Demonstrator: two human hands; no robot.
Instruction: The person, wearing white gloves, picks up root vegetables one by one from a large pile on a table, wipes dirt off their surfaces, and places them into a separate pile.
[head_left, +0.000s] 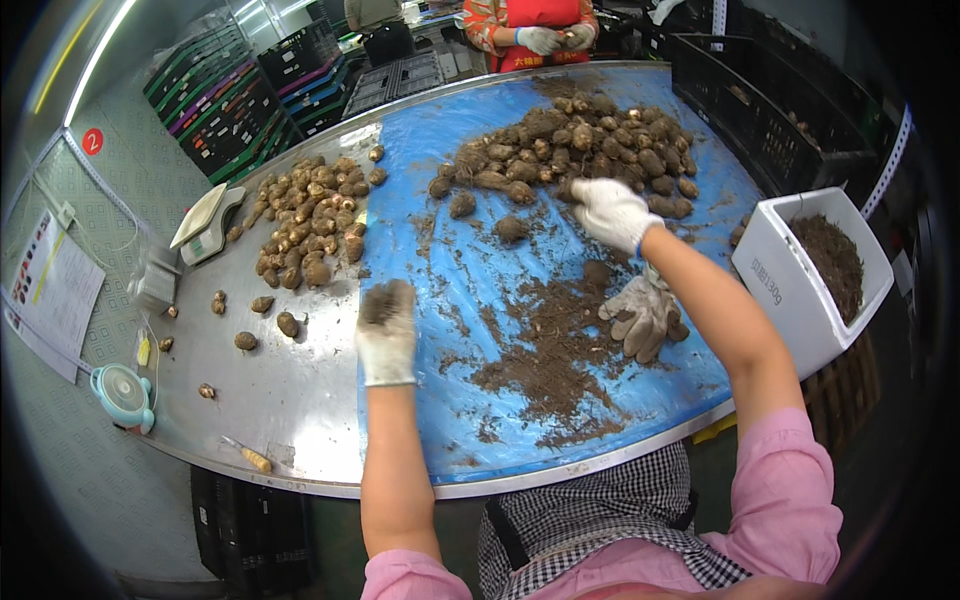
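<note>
My left hand (386, 334), in a white knit glove with soil-dark fingers, is over the left edge of the blue plastic sheet (442, 390). It is blurred, and whether anything lies under the fingers is hidden. My right hand (613, 214), also gloved, reaches to the front of a heap of soil-covered taro corms (581, 139). Something brown shows at its fingertips, either a corm or soiled glove. Cleaner corms (311, 217) are piled on the bare metal tabletop (315, 405) to the left. Two single corms, one of them a round corm (511, 229), lie before the heap.
Loose soil (555, 360) and dirty spare gloves (646, 315) lie on the sheet. A foam box (787, 277) of root debris and black crates (750, 112) stand right. Left are a scale (206, 225), small fan (122, 397) and knife (251, 455). A gloved co-worker (536, 34) stands opposite.
</note>
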